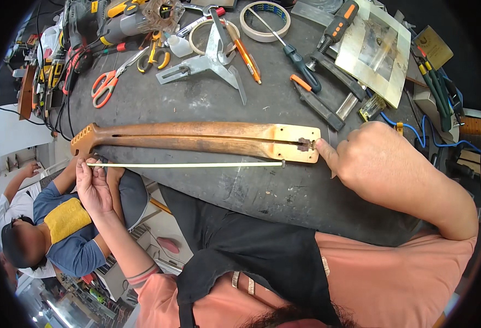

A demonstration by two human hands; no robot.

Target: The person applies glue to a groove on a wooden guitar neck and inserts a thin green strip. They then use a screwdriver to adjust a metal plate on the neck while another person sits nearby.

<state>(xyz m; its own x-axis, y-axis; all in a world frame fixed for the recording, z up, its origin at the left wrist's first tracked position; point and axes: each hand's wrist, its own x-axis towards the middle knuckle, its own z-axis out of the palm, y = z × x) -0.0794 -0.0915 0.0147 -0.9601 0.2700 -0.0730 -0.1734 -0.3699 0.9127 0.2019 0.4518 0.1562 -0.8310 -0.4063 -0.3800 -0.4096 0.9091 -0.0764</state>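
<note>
A brown wooden guitar neck [196,131] lies across the bench, its long slot facing up. Tuner holes line the headstock at the left; the paler heel at the right has screw holes and a dark recess. My left hand [94,186] pinches the left end of a thin, pale truss rod [191,164]. The rod runs alongside the neck's near edge, and a small dark metal end piece shows at its right tip. My right hand [369,158] touches the heel's end with its stretched index finger. Its other fingers are curled and mostly hidden.
Beyond the neck lie orange-handled scissors [105,87], a metal angle gauge [213,63], an orange pencil [247,60], tape rolls [265,22], a screwdriver [300,65] and a bar clamp [338,82]. Power tools crowd the far left. A seated person [71,235] is at left.
</note>
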